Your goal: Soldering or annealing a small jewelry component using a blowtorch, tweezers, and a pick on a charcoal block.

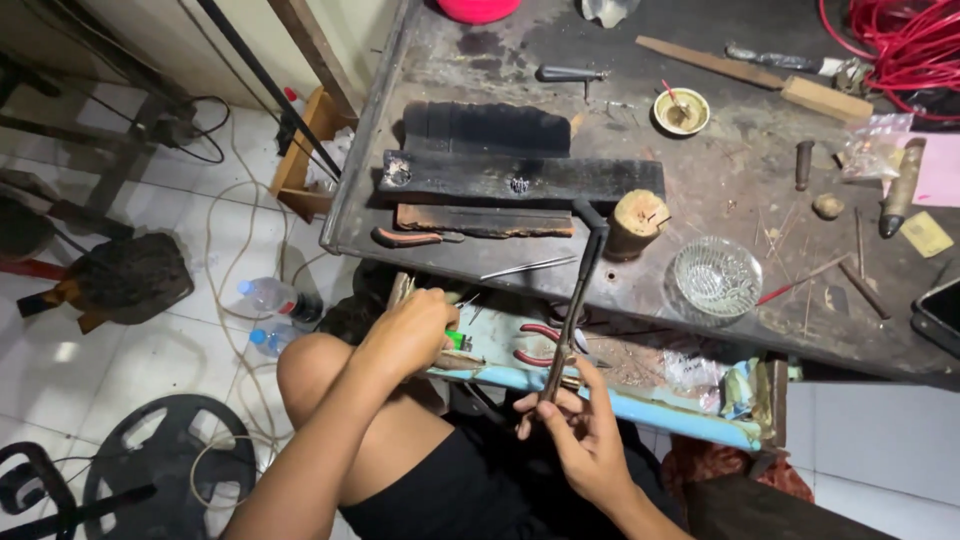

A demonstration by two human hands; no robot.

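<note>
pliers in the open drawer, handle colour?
Red handles on the pliers, lying in the light-blue drawer between the two hands. Head view shows it best.

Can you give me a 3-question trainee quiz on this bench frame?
1. True or false: the right hand holds a long dark metal tool that points up toward the workbench.
2. Which lies in the open drawer between the two hands? A) red-handled pliers B) a hammer C) a paintbrush
3. What stands on the bench just left of the clear glass dish?

Key: 1 true. 2 A. 3 a short round wooden stump. Note: the left hand reaches into the drawer by a small green item; what it grips cannot be told.
</note>
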